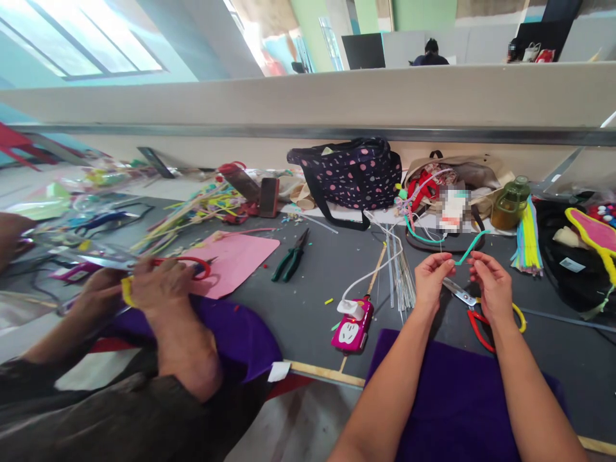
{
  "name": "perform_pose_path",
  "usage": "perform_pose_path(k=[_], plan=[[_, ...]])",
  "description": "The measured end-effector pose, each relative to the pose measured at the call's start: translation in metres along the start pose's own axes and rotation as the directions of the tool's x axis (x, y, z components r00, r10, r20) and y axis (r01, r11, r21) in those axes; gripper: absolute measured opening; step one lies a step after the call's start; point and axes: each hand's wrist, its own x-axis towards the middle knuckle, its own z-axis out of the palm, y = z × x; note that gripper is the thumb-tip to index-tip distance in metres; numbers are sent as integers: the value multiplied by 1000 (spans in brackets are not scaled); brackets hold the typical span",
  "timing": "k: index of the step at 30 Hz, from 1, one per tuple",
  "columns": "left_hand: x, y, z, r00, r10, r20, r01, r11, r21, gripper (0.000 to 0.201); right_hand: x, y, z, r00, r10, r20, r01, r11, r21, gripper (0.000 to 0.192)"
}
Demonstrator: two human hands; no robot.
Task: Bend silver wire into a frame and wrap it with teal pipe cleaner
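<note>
Left hand point(432, 274): I see its fingertips pinched on one end of the fuzzy teal pipe cleaner point(471, 247).
Right hand point(491, 285): fingers pinched narrow on the same cleaner, close beside the left.
Pipe cleaner: thin, bent, raised over the grey table point(317, 289).
Scissors point(474, 314): metal blades, red and yellow loops, flat under my hands.
Purple cloth point(452, 398): soft felt, nearest me.
Co-worker's hand point(158, 285): on red-handled scissors, far left.

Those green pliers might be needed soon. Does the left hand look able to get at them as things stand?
Probably yes, though it would have to let go first. The left hand is pinching a teal pipe cleaner. The pliers lie on open grey table to its left, uncovered, beyond a pink power strip.
</note>
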Motion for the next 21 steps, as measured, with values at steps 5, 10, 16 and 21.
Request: perform_pose_path(k=[5, 10, 16, 21], plan=[[-3, -4, 3, 994, -70, 83, 72, 997, -28, 35, 3, 4, -2, 996, -70, -57, 66, 995, -74, 25], [-4, -9, 7, 986, -96, 134, 102, 994, -42, 39, 5, 11, -2, 994, -61, -88, 56, 997, -60, 24], [-2, -11, 7, 997, -19, 74, 18, 1000, 6, 32, 2, 12, 0, 1000, -2, -28, 1, 999, -44, 26], [-1, -12, 5, 998, -32, 62, 32, 999, 7, 30, 5, 7, -2, 997, -10, -77, 13, 999, 39, 37]])
